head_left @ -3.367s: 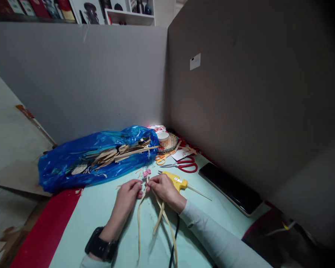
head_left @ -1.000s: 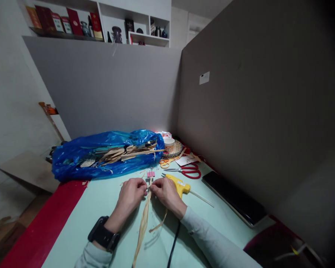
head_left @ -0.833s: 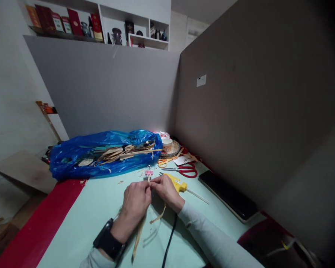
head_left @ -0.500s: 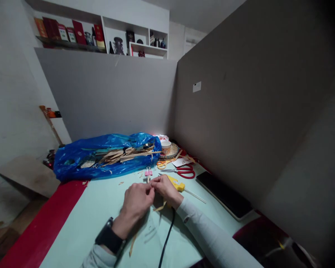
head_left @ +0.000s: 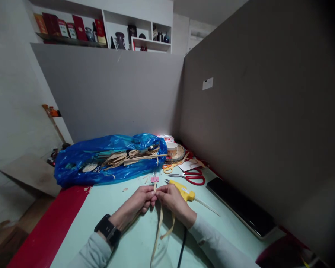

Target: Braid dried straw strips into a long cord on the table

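- Strips (head_left: 160,223) run to clip (head_left: 155,179); top apparently secured.
- Left hand (head_left: 145,200), right hand (head_left: 174,201): fingertips pinched on strips.
- Lower lengths loose; work likely early.

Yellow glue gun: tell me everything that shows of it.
The glue gun looks like yellow plastic, with a white label on its body, a dark nozzle pointing away to the left and a pale stick jutting from its back. It lies on the pale green tabletop, partly hidden by the right hand; whether they touch is unclear.
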The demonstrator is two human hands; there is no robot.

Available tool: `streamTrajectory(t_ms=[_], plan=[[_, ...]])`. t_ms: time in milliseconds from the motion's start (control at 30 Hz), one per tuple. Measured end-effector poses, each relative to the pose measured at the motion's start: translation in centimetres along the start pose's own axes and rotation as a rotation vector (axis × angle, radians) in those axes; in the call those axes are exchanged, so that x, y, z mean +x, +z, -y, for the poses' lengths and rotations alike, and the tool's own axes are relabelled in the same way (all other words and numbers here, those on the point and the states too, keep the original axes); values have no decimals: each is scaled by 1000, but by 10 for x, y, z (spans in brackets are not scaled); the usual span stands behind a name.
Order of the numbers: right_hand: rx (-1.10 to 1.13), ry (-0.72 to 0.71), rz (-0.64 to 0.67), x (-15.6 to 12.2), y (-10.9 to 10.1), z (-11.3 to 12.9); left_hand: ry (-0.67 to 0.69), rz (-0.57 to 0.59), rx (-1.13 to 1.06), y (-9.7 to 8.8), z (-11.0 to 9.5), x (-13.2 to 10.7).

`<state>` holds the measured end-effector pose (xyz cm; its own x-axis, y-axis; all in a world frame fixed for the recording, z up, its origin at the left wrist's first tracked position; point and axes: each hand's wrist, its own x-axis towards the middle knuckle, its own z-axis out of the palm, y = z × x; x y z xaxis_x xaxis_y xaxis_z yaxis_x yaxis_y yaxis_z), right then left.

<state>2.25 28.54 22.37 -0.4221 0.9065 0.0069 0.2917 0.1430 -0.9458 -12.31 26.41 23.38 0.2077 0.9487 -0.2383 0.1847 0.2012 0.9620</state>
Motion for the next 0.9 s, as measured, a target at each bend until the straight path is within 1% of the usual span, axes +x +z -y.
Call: streamTrajectory(t_ms=[67,133,233,300,367,467,533,633,733,833,900], plan=[[-86,-11,-18,-4,1,3,3,-19,17,-1,5,3],[-168,-19,-60,-10,3,7,22,-63,48,-1,11,5],[-420,-38,-119,-17,6,12,58,-147,103,3,17,5],[-602,-46,-114,-21,7,14,72,-197,131,5,18,2],[-688,-65,-97,-23,7,15,78,-226,140,7,16,0],[-739,-122,-108,-26,10,15,73,-236,113,7,15,-3],[-790,-159,-93,-30,14,13,47,-229,79,6,15,-3],[-873,-244,-9,-35,21,11,-12,-187,22,5,16,-5],[-910,-313,57,-39,23,10,-22,-137,-33,3,15,-7],[-809,-312,71,-38,14,15,-14,-107,-82,1,13,-9],[-692,-253,-15,-35,3,19,-9,-90,-112,0,11,-10]])
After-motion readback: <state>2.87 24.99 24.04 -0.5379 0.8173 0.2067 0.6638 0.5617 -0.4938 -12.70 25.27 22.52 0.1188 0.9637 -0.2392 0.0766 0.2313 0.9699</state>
